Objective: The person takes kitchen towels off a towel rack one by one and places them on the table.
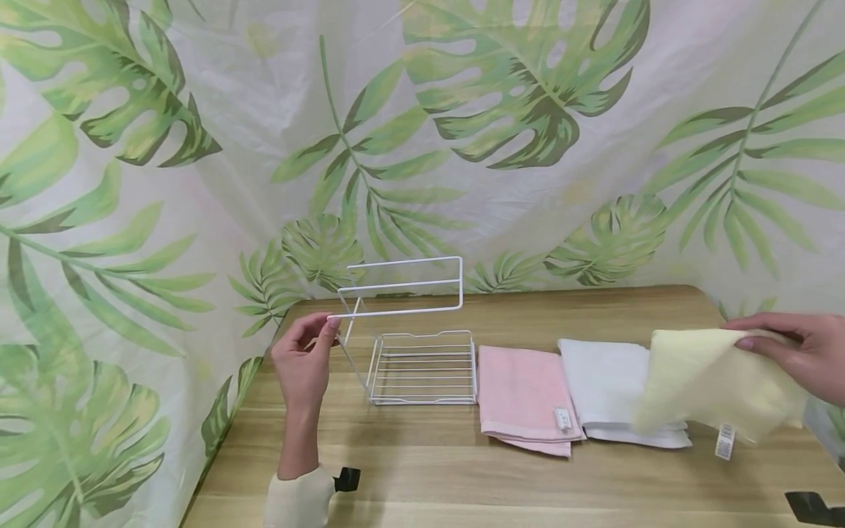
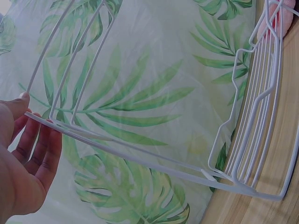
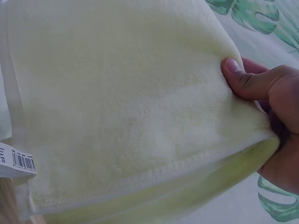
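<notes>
My left hand (image 1: 305, 353) pinches the upper corner of a white wire rack (image 1: 422, 403), whose slatted base sits on the table. In the left wrist view, the thumb and fingers of that hand (image 2: 32, 154) hold the rack's frame (image 2: 154, 161) where the top rails branch off. At the far right, my right hand (image 1: 808, 352) grips a folded pale yellow towel (image 1: 706, 374) by its edge, held up above the table. A barcode tag (image 3: 18, 161) hangs from the towel in the right wrist view. The thumb lies on the towel's face; the other fingers are mostly hidden behind it.
A folded pink towel (image 1: 524, 389) lies right beside the rack, and a folded white towel (image 1: 604, 381) lies next to it, partly covered by the yellow one in view. The wooden table (image 1: 422, 469) meets a leaf-patterned curtain (image 1: 515, 205) behind and at the sides.
</notes>
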`<action>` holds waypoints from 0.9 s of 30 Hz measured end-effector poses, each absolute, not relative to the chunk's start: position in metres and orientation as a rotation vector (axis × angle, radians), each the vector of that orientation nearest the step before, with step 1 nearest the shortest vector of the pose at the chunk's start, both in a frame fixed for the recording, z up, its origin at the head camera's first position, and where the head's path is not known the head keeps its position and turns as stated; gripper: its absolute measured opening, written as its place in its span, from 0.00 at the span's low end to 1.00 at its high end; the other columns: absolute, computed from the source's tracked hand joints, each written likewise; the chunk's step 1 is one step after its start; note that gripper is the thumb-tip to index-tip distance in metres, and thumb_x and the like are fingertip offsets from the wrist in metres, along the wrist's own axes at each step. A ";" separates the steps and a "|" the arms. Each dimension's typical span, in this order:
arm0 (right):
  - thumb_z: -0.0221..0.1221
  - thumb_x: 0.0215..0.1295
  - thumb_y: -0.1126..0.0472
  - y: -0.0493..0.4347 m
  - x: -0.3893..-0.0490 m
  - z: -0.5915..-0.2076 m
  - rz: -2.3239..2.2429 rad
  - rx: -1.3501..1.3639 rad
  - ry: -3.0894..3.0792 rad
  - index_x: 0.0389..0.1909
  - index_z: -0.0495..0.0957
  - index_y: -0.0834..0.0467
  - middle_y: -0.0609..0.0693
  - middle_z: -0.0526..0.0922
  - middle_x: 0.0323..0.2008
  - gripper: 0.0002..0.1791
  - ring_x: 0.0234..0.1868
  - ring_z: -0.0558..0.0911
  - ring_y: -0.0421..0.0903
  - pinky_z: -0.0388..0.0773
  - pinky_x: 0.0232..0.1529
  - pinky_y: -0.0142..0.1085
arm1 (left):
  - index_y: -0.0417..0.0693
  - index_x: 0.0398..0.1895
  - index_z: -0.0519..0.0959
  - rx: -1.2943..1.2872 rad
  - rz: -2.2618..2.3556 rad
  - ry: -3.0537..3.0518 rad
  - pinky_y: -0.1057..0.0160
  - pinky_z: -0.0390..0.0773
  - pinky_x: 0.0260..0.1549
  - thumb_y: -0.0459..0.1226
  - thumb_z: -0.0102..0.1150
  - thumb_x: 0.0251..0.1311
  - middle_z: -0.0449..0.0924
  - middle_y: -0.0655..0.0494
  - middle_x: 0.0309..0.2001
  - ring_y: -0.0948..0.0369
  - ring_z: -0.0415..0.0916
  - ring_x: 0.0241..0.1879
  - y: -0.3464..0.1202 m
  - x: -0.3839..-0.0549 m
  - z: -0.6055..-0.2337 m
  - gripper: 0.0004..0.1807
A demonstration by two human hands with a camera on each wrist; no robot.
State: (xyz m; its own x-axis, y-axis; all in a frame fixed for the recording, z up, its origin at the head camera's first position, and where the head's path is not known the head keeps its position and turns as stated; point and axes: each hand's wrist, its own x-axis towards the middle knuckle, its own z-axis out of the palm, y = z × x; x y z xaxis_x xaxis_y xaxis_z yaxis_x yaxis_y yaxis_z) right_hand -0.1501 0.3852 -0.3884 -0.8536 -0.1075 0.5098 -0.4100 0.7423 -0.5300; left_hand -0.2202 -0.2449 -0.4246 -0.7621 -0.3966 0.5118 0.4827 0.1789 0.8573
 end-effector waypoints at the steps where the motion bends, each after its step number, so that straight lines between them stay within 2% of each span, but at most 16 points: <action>1: 0.66 0.65 0.81 0.388 -0.149 -0.391 0.946 0.408 -2.478 0.42 0.91 0.52 0.08 0.78 0.39 0.20 0.22 0.81 0.21 0.76 0.19 0.19 | 0.29 0.44 0.86 -0.083 -1.661 -1.782 0.68 0.92 0.32 0.32 0.75 0.65 0.87 0.64 0.30 0.69 0.85 0.28 -0.245 -0.220 -0.425 0.12; 4: 0.63 0.65 0.82 0.396 -0.148 -0.399 1.034 0.485 -2.419 0.43 0.91 0.46 0.12 0.82 0.42 0.26 0.29 0.83 0.18 0.78 0.28 0.14 | 0.29 0.44 0.86 -0.089 -1.658 -1.780 0.69 0.91 0.32 0.31 0.75 0.65 0.87 0.64 0.30 0.69 0.85 0.28 -0.245 -0.221 -0.425 0.12; 6: 0.64 0.65 0.82 0.402 -0.149 -0.405 1.065 0.526 -2.383 0.44 0.91 0.45 0.13 0.83 0.43 0.26 0.33 0.83 0.16 0.77 0.31 0.12 | 0.29 0.44 0.87 -0.090 -1.658 -1.781 0.70 0.91 0.32 0.32 0.75 0.65 0.87 0.64 0.30 0.69 0.85 0.28 -0.245 -0.221 -0.425 0.12; 8: 0.63 0.64 0.83 0.409 -0.149 -0.411 1.112 0.556 -2.354 0.44 0.92 0.45 0.15 0.85 0.43 0.27 0.33 0.84 0.17 0.79 0.30 0.13 | 0.29 0.44 0.87 -0.091 -1.660 -1.783 0.70 0.91 0.32 0.32 0.75 0.65 0.87 0.64 0.30 0.69 0.85 0.28 -0.245 -0.221 -0.425 0.12; 13: 0.58 0.62 0.88 0.426 -0.145 -0.422 1.215 0.513 -2.382 0.44 0.91 0.44 0.19 0.86 0.39 0.34 0.22 0.85 0.26 0.80 0.19 0.22 | 0.30 0.44 0.87 -0.090 -1.659 -1.785 0.68 0.92 0.32 0.32 0.75 0.65 0.87 0.63 0.30 0.68 0.85 0.28 -0.245 -0.221 -0.425 0.12; 20: 0.59 0.63 0.87 0.440 -0.136 -0.430 1.179 0.354 -2.438 0.42 0.91 0.37 0.13 0.84 0.39 0.36 0.22 0.83 0.27 0.77 0.19 0.22 | 0.29 0.43 0.87 -0.096 -1.654 -1.778 0.70 0.91 0.32 0.31 0.75 0.65 0.87 0.64 0.30 0.68 0.85 0.28 -0.245 -0.221 -0.425 0.11; 27: 0.55 0.66 0.86 0.455 -0.133 -0.445 1.319 0.382 -2.458 0.44 0.89 0.33 0.18 0.86 0.40 0.40 0.19 0.84 0.33 0.79 0.17 0.26 | 0.29 0.43 0.87 -0.100 -1.652 -1.774 0.72 0.90 0.31 0.30 0.74 0.65 0.86 0.64 0.29 0.68 0.84 0.28 -0.245 -0.222 -0.425 0.11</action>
State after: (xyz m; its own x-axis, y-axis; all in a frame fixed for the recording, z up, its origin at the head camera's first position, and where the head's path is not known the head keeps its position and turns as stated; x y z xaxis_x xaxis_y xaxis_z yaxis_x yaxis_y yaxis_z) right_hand -0.1333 0.4550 -0.4450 -0.9117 -0.0808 0.4028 -0.3803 0.5367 -0.7532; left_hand -0.2216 -0.2446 -0.4251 -0.7517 -0.3941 0.5288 0.4996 0.1833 0.8467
